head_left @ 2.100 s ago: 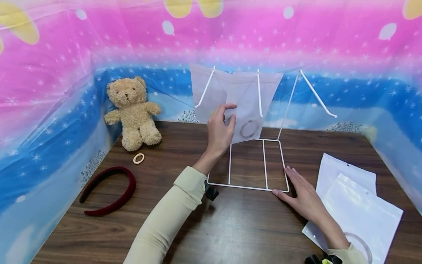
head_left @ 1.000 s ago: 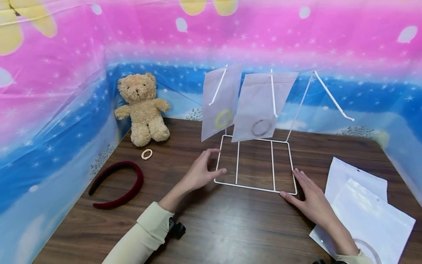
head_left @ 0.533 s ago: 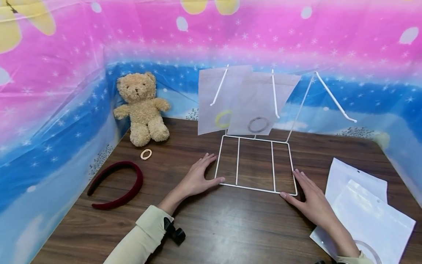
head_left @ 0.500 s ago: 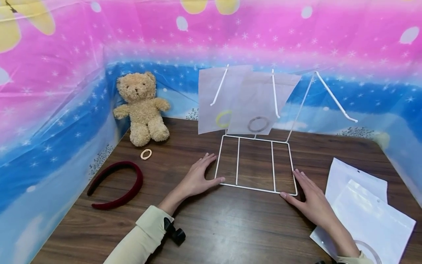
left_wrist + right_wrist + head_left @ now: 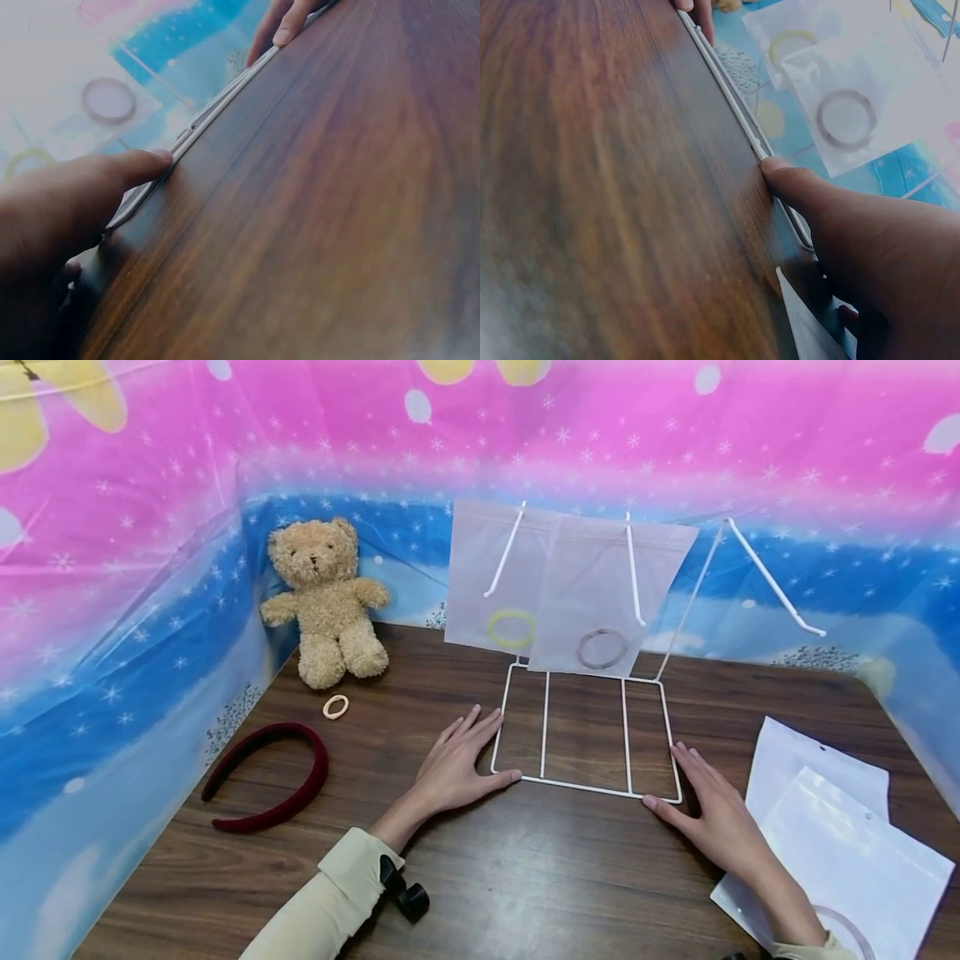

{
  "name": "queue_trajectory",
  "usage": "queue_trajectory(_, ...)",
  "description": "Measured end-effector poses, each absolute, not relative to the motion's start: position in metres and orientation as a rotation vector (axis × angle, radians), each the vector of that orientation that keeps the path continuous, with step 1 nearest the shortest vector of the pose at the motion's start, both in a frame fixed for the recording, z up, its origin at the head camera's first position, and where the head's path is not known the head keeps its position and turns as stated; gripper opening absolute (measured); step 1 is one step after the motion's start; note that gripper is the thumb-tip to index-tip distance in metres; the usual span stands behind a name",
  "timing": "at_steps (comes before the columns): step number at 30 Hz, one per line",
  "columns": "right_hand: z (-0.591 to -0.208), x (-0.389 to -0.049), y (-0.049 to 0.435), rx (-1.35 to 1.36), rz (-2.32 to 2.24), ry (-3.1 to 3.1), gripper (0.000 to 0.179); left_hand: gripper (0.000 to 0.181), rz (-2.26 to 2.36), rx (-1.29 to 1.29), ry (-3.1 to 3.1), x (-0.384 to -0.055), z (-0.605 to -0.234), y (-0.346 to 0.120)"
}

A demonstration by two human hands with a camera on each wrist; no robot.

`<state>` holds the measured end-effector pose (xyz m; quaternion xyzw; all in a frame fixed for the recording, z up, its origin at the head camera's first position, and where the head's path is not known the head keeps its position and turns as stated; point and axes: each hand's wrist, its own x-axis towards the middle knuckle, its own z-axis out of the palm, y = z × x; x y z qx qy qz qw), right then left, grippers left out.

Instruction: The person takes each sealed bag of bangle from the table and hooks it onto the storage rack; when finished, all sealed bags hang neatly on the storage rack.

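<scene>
A white wire display rack stands on the table with three hooks. Two translucent pouches hang from it: the left pouch shows a yellow ring inside, the right pouch a grey-brown ring. At the base's front left corner lies my left hand, fingers spread, its thumb on the front bar in the left wrist view. My right hand rests at the front right corner, fingers extended along the side bar, thumb tip on the front bar. The third hook carries nothing.
Two white pouches overlap on the table beside my right hand, partly under the forearm. To the left lie a dark red headband and a small pale ring. A teddy bear sits against the patterned cloth backdrop.
My left hand has come down from the hanging pouches to the rack's front left corner. The left pouch swung and now faces forward. My right hand has stayed at its corner.
</scene>
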<state>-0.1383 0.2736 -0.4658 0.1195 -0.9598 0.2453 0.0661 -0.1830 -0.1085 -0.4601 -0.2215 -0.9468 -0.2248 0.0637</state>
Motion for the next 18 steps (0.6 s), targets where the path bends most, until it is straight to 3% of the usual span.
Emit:
queue_trajectory(9, -0.466, -0.137, 0.270, 0.359, 0.765, -2.884, 0.093, 0.092, -0.693, -0.674, -2.865, -0.182, -0.461, -0.112)
queue_trajectory(18, -0.426, -0.122, 0.291, 0.198, 0.709, -2.768, 0.079, 0.091, -0.688, -0.683, -2.836, -0.184, -0.461, -0.113)
